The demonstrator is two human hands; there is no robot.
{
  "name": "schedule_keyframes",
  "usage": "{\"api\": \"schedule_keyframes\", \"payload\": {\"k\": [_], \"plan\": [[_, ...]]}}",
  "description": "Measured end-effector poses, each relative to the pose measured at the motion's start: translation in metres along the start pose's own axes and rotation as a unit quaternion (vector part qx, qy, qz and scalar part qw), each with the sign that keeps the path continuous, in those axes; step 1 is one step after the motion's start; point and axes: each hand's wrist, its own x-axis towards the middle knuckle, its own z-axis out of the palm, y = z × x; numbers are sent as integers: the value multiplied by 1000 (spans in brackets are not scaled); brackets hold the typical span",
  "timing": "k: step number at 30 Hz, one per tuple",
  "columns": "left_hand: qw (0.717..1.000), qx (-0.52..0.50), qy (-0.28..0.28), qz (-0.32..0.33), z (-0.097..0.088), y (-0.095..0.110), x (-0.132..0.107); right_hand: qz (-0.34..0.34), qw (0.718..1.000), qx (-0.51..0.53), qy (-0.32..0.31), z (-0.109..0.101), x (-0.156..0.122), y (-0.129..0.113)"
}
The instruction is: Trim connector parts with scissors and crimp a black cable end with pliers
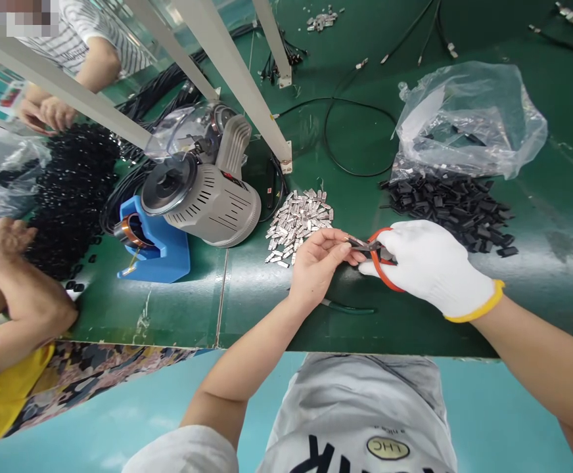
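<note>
My right hand [427, 266], in a white glove with a yellow cuff, is closed around red-handled pliers [388, 279]. The jaws point left, to the fingertips of my left hand [316, 263]. That bare hand is closed in a pinch at the jaw tips; what lies between the fingers is too small to name. A pile of small silvery metal connectors [299, 222] lies just beyond the left hand. Behind the gloved hand spreads a heap of small black plastic pieces [454, 207]. A tool with a green handle [350, 308] rests on the table below both hands.
Left of the metal pile stand a grey machine [212, 203] and a blue tape dispenser [175, 253]. A clear plastic bag [478, 121] and a black cable [326, 144] lie farther back. Metal posts [237, 72] rise from the green table [261, 322]. Two people work at left.
</note>
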Motion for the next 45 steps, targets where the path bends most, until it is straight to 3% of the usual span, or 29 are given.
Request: {"api": "schedule_keyframes", "payload": {"k": [13, 24, 45], "plan": [[1000, -18, 11, -10, 5, -4, -3, -55, 998, -20, 26, 0, 0, -3], [1000, -4, 25, -8, 3, -6, -3, -30, 997, -69, 12, 8, -6, -7], [999, 10, 15, 30, 3, -9, -5, 13, 999, -29, -34, 15, -7, -6]]}}
